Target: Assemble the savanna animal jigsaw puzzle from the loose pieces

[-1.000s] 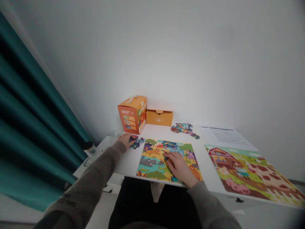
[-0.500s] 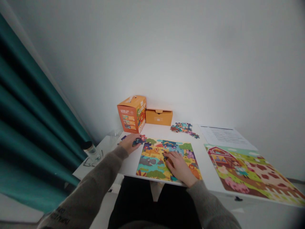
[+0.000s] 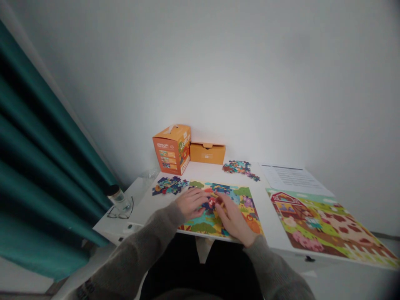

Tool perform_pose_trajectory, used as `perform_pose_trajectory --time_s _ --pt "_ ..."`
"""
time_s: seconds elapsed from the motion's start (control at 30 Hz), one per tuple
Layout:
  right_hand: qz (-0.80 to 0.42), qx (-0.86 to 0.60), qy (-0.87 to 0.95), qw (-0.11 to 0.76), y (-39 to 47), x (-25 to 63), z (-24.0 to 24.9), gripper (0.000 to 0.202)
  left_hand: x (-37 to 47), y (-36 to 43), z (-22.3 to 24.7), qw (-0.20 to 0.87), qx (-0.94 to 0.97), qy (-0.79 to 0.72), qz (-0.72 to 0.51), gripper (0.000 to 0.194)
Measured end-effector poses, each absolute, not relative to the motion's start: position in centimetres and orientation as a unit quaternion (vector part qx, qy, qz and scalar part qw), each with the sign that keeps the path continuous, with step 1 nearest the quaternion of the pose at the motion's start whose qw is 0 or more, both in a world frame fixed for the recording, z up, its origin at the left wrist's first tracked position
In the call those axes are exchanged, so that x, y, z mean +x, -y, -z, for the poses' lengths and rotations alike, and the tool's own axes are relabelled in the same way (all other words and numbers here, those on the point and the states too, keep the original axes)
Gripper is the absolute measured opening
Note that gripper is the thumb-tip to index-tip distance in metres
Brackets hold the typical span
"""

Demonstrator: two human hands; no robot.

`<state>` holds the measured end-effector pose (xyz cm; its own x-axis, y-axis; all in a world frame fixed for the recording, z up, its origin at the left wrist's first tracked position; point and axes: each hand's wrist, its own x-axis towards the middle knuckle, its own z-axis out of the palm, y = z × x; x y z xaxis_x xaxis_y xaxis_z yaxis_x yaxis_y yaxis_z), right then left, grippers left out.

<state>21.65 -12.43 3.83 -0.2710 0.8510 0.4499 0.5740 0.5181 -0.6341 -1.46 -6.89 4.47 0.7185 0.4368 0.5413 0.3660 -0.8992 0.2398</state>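
Observation:
Over the middle of a colourful animal puzzle (image 3: 203, 228), my left hand (image 3: 193, 203) and my right hand (image 3: 233, 216) are close together. Between their fingertips is a dark puzzle piece with a red patch (image 3: 212, 202). Both hands have their fingers bent round it; the piece is partly covered. A pile of loose dark blue puzzle pieces (image 3: 170, 185) lies left of the puzzle, beyond my left forearm.
An orange box (image 3: 171, 150) and a low yellow-orange box (image 3: 207, 153) stand at the back. More pieces (image 3: 237, 166) lie behind the puzzle. A farm picture (image 3: 325, 227) and printed sheet (image 3: 293, 177) are right; a jar (image 3: 120, 199) and glasses (image 3: 123, 215) are left.
My left hand has moved right from the loose pieces to the puzzle's middle, beside my right hand. The loose pile is now uncovered, and a red-patched piece shows between the hands.

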Motion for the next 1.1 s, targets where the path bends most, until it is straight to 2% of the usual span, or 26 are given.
perform_pose_trajectory --time_s 0.1,0.2,0.3,0.4,0.47,0.7,0.97,1.1 --pt "-0.307 -0.454 0.712 0.439 11.7 21.2 -4.1 0.020 -0.7 7.6 -5.1 0.061 0.933 -0.189 -0.301 0.029" --pt "-0.420 -0.441 0.614 0.501 11.1 20.9 -4.4 0.026 -0.2 8.1 -5.6 0.085 0.900 -0.240 -0.353 0.036" --pt "-0.520 -0.419 0.506 0.545 11.2 20.6 -5.1 0.035 0.3 8.5 -5.5 0.198 0.818 -0.330 -0.427 0.038" --pt "-0.601 -0.388 0.433 0.549 11.7 20.4 -5.7 0.041 0.9 8.6 -5.0 0.317 0.766 -0.336 -0.447 0.039" --pt "-0.634 -0.366 0.419 0.537 12.0 20.3 -5.9 0.041 1.2 8.6 -4.7 0.357 0.748 -0.330 -0.452 0.039" --pt "-0.622 -0.372 0.455 0.517 12.3 20.5 -5.6 0.038 1.4 8.6 -4.6 0.429 0.687 -0.324 -0.488 0.032" --pt "-0.530 -0.399 0.567 0.487 12.1 20.8 -5.2 0.027 1.2 8.5 -4.5 0.448 0.688 -0.326 -0.468 0.035" --pt "-0.510 -0.411 0.585 0.479 12.2 20.6 -5.3 0.030 1.4 8.9 -4.7 0.447 0.691 -0.326 -0.465 0.040"
